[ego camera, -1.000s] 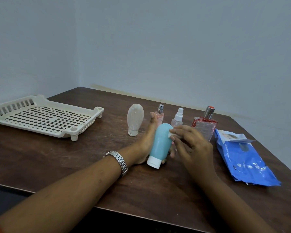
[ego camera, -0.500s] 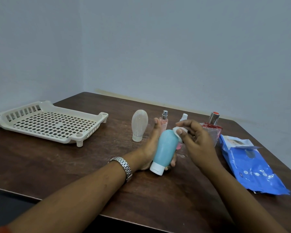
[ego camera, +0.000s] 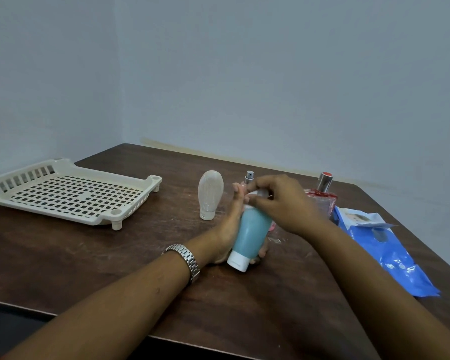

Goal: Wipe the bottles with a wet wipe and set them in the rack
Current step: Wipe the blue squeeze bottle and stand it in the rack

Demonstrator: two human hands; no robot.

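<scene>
A teal squeeze bottle [ego camera: 251, 232] with a white cap is held tilted, cap toward me, just above the table. My left hand [ego camera: 229, 224] grips it from the left side and below. My right hand [ego camera: 278, 201] pinches a small folded white wet wipe [ego camera: 257, 194] against the bottle's far rounded end. A whitish squeeze bottle [ego camera: 210, 194] stands cap-down behind my left hand. A small pink spray bottle [ego camera: 248, 176] and a red perfume bottle [ego camera: 322, 194] stand further back. The cream plastic rack [ego camera: 70, 194] sits at the far left with nothing in it.
A blue pack of wet wipes [ego camera: 385, 250] lies at the right, near the table's right edge. The dark wooden table [ego camera: 89, 255] ends close to me along the bottom. Grey walls stand behind it.
My right hand has slid the wipe from the bottle's side up to its far end. The view has shifted slightly.
</scene>
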